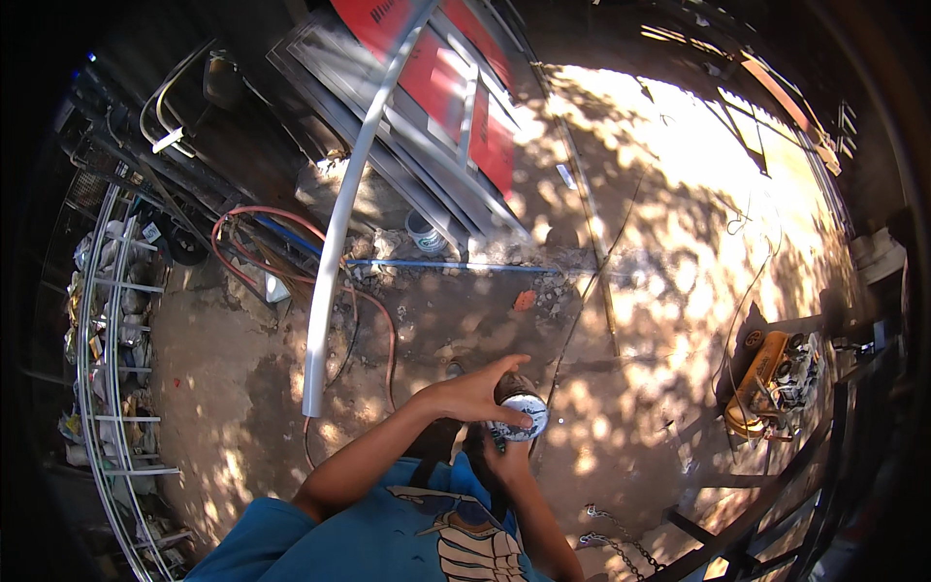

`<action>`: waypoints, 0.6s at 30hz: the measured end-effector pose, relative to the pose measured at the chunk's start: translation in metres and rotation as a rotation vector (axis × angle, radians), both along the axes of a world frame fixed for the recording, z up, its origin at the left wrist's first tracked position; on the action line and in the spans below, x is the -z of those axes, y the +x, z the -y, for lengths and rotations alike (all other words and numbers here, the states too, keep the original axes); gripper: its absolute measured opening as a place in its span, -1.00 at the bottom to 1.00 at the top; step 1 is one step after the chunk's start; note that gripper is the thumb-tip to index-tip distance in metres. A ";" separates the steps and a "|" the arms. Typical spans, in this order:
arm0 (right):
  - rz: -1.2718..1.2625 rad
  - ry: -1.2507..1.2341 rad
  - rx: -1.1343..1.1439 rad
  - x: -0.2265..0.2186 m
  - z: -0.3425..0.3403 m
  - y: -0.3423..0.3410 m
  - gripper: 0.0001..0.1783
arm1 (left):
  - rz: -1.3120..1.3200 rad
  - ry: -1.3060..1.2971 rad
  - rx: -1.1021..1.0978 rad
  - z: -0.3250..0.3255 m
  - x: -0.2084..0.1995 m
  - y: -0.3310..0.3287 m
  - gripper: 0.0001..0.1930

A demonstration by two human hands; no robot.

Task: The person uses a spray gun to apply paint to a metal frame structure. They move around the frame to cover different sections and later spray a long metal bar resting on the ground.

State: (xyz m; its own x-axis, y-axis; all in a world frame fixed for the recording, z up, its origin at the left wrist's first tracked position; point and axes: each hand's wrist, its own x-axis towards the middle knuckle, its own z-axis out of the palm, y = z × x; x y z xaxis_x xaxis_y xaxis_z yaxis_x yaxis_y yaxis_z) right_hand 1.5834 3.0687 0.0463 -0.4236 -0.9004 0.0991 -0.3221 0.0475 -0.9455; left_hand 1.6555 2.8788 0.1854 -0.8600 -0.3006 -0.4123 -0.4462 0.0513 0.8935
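In front of my blue shirt I hold a small round can, its whitish top stained with dark blotches and its side dark. My left hand comes over from the left, wrapped round the can, with the thumb over its top. Just below, my right hand is closed at the can's lower side. Its fingers are partly hidden, and a small green bit shows beside them.
A long pale tube slants across the left of my view. Metal frames and red sheets lean beyond it. Also around me are a reddish hose, a bucket, a yellow-orange compressor, chains and a slatted metal rack.
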 end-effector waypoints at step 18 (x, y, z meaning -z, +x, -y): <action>-0.088 0.170 0.520 0.265 0.261 -0.154 -0.76 | 0.213 -0.051 -0.758 0.064 0.460 0.008 -0.70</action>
State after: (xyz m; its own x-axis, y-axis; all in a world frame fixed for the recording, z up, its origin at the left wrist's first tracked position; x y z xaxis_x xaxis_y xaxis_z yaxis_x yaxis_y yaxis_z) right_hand 1.4294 2.8076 -0.2189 -0.8131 -0.5816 0.0261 -0.2933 0.3705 -0.8813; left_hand 1.6633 2.8148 -0.2741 -0.3171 -0.7963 -0.5151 -0.5367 -0.2971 0.7897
